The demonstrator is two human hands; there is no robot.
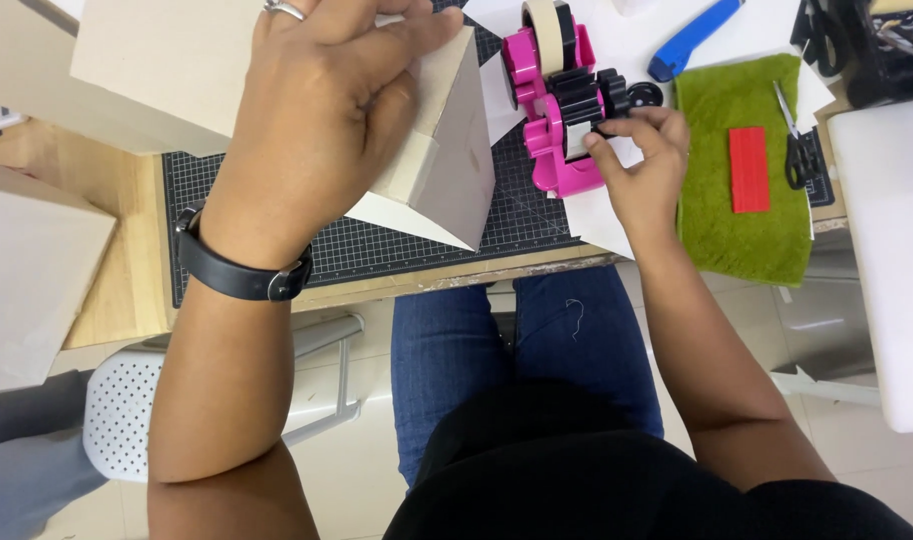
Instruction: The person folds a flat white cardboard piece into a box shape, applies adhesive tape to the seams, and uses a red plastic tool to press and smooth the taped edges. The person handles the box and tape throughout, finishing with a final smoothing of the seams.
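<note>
Head view looks down on a wooden worktop (127,250) with a dark gridded cutting mat (377,240) lying along its near edge. Largest of what stands on it is a grey cardboard box (177,60) at the far left, tipped over the mat with one flap (457,160) folded down and a white sheet showing under it. The left hand (327,110), with a black watch at the wrist, lies spread and pressed flat on the box near that flap, holding it steady. No tape can be seen on the box seam, so the closing appears not yet done. Right of the box, a green towel-like cloth (742,240) covers the near right corner, with a red flat block (749,168) lying on it and scissors (799,150) at its right edge. Between box and cloth stands a pink and black tape dispenser (562,110) on white paper. The right hand (642,160) has its fingertips pinched at the dispenser's front, apparently on the tape end; whether a strip is drawn off I cannot tell. A blue cutter (692,40) lies at the far edge.
</note>
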